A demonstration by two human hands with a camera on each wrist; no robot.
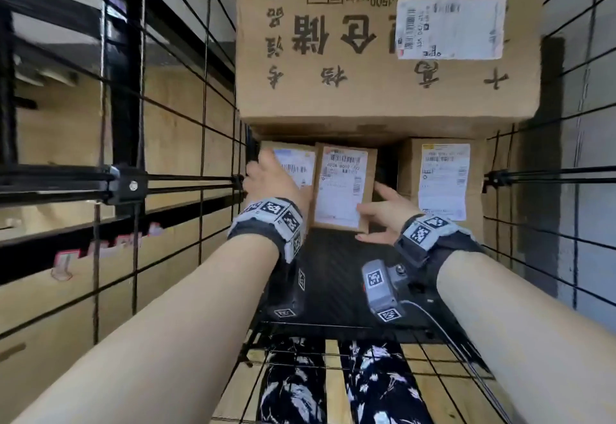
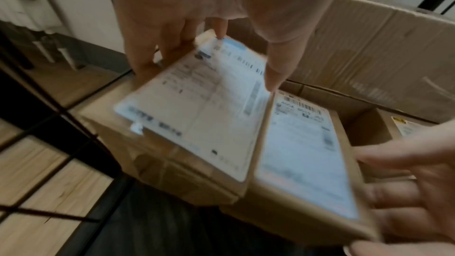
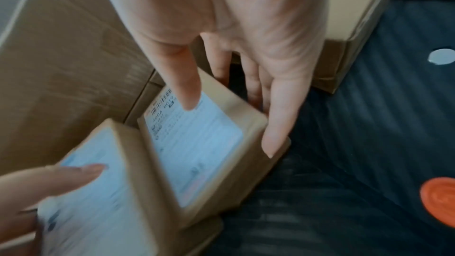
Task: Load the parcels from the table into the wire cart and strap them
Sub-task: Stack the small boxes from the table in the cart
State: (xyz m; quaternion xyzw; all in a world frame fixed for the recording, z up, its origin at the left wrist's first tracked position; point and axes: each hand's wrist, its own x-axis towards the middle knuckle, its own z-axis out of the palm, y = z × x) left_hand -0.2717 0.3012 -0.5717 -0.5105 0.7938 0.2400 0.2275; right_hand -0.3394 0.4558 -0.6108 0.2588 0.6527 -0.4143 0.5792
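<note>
The parcels are brown cardboard: the large box (image 1: 386, 50) carries black printed characters and a white label, and the small boxes (image 1: 345, 187) bear white labels with black barcodes. The wire cart (image 1: 203, 143) is black. The wristbands (image 1: 270, 220) are grey with black-and-white square markers.

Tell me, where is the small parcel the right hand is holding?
In the head view the small parcel sits low in the wire cart, between the left-hand parcel and another labelled box, under the big carton.
</note>
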